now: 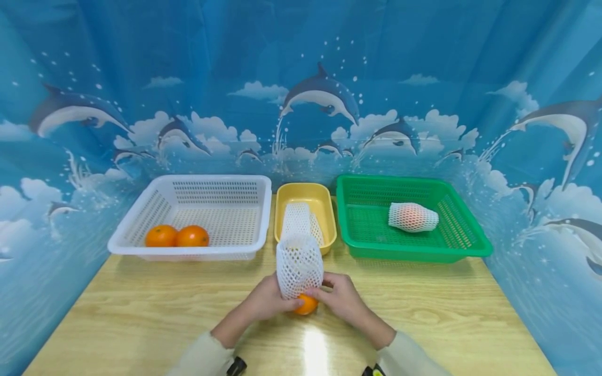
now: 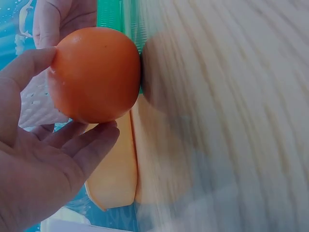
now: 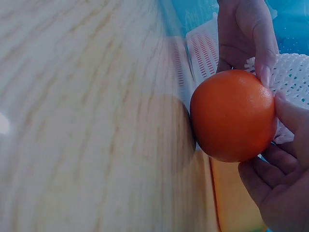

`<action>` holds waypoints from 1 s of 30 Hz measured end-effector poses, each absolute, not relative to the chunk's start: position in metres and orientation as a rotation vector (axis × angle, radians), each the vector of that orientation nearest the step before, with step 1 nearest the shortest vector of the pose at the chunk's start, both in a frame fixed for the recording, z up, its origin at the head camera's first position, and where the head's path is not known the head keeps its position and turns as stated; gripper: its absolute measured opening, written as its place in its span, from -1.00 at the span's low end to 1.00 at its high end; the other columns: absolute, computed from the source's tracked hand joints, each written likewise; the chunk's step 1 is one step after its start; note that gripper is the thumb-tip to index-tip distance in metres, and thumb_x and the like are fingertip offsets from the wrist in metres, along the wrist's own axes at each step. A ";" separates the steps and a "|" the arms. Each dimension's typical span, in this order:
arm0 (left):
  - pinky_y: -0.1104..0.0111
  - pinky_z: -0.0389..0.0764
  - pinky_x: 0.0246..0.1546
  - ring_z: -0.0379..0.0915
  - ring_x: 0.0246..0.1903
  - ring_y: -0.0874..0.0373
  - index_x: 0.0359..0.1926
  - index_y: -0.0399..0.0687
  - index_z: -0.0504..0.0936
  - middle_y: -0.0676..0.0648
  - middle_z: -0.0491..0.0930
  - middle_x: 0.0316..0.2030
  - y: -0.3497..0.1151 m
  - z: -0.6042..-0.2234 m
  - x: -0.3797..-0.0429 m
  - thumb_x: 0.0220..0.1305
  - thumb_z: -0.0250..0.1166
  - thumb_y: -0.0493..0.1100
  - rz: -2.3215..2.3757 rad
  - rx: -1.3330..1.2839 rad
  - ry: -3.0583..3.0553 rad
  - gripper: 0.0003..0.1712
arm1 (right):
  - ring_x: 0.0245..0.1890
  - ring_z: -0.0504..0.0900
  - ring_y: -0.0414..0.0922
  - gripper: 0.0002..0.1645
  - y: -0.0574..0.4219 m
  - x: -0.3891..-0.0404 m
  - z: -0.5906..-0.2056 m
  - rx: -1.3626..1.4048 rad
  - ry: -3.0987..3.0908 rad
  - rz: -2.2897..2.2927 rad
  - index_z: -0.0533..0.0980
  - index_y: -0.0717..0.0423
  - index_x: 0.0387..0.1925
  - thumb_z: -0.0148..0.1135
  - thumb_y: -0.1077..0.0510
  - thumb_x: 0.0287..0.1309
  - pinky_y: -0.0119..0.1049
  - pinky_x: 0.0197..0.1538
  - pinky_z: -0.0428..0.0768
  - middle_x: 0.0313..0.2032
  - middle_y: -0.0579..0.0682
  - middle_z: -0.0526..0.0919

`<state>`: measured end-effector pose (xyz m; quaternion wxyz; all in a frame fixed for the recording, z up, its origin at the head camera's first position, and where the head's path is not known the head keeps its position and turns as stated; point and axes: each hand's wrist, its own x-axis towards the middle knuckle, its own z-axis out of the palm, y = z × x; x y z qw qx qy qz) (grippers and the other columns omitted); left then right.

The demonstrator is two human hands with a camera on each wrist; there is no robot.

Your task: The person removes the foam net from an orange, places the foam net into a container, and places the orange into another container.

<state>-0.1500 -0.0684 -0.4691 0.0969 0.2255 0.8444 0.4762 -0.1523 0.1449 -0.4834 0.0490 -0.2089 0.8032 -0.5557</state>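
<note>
Between the two hands, low over the table, is an orange (image 1: 307,305), its near side bare. A white foam net sleeve (image 1: 299,263) stands up from its far side, with the mouth at the fruit. My left hand (image 1: 267,300) holds the orange from the left; in the left wrist view the thumb presses the skin of the orange (image 2: 96,75) and the fingers curl against its other side. From the right, my right hand (image 1: 344,298) grips it too, thumb beside the net edge and fingers against the orange (image 3: 234,116) in the right wrist view.
A white basket (image 1: 122,249) with two oranges (image 1: 193,236) stands at the back left. In the middle, a small yellow basket (image 1: 331,219) holds more foam nets (image 1: 296,219). The green basket (image 1: 376,245) at the back right contains a net-wrapped fruit (image 1: 413,217).
</note>
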 end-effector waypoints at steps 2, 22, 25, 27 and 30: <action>0.23 0.60 -0.01 0.56 -0.03 0.03 0.24 -0.19 0.39 -0.14 0.60 0.05 -0.067 -0.469 -0.150 0.02 0.49 -0.12 1.408 0.683 2.502 -0.23 | 0.01 0.65 -0.09 -0.64 0.144 -0.153 -0.483 -0.617 2.449 -1.700 0.64 0.10 -0.05 0.35 0.01 0.17 -0.21 0.11 0.58 -0.06 -0.04 0.71; 0.08 0.52 0.13 0.47 0.09 -0.03 0.26 -0.19 0.42 -0.16 0.52 0.13 -0.067 -0.468 -0.152 0.04 0.47 -0.03 1.304 0.701 2.510 -0.22 | -0.21 0.71 -0.04 -0.67 0.140 -0.164 -0.474 -0.212 2.368 -2.099 0.60 0.29 -0.05 0.26 0.13 0.26 -0.21 -0.03 0.66 -0.15 0.16 0.71; 0.06 0.50 0.15 0.47 0.11 -0.05 0.29 -0.21 0.39 -0.17 0.51 0.15 -0.066 -0.467 -0.151 0.04 0.48 -0.03 1.310 0.672 2.492 -0.19 | -0.25 0.72 -0.06 -0.68 0.139 -0.170 -0.471 -0.232 2.391 -2.142 0.59 0.33 -0.06 0.26 0.15 0.26 -0.29 -0.07 0.67 -0.18 0.19 0.71; 0.03 0.50 0.15 0.46 0.11 -0.09 0.28 -0.23 0.38 -0.20 0.50 0.16 -0.066 -0.466 -0.150 0.04 0.48 -0.04 1.307 0.652 2.487 -0.18 | -0.26 0.73 -0.08 -0.68 0.137 -0.175 -0.469 -0.254 2.391 -2.178 0.58 0.36 -0.06 0.25 0.19 0.27 -0.28 -0.10 0.68 -0.18 0.22 0.70; 0.01 0.50 0.13 0.46 0.11 -0.12 0.25 -0.26 0.39 -0.22 0.50 0.14 -0.067 -0.465 -0.149 0.04 0.49 -0.04 1.286 0.631 2.492 -0.20 | -0.26 0.73 -0.09 -0.67 0.135 -0.183 -0.465 -0.278 2.350 -2.257 0.56 0.39 -0.02 0.24 0.23 0.26 -0.16 -0.10 0.68 -0.15 0.27 0.69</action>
